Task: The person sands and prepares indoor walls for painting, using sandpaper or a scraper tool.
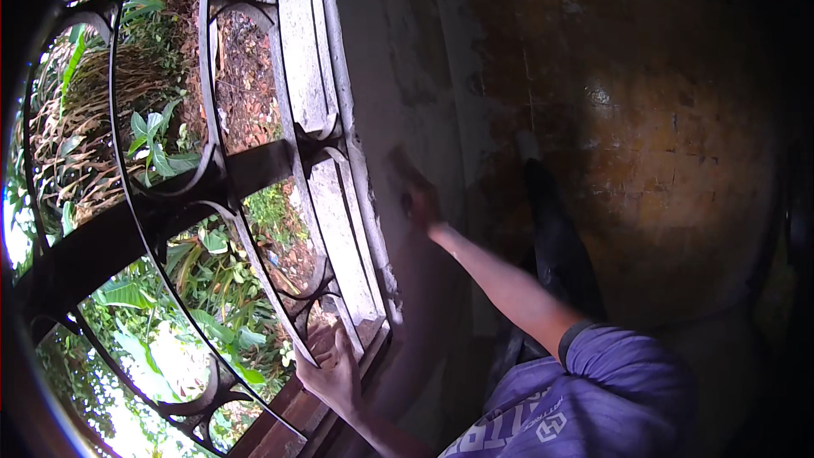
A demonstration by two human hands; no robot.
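Left hand on the window grille

Head view: the left hand (333, 375) grips a bar of the window grille (209, 76) near the pale window frame's (305, 42) lower end; a firm hold should steady the body. Right of the frame, the blurred right hand's (421, 206) grip I cannot tell. The grille, left of it, looks dark, curved, scrolled.

worn brown floor (661, 144) and grey wall (407, 76) in shadow, bright daylight over green plants (157, 148) outside

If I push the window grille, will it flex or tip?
The window grille is probably stiff: its long bars look metallic and seem tied together by curved brackets. It seems unlikely to tip, stretching nearly top to bottom of the view, though its fixings are unclear.
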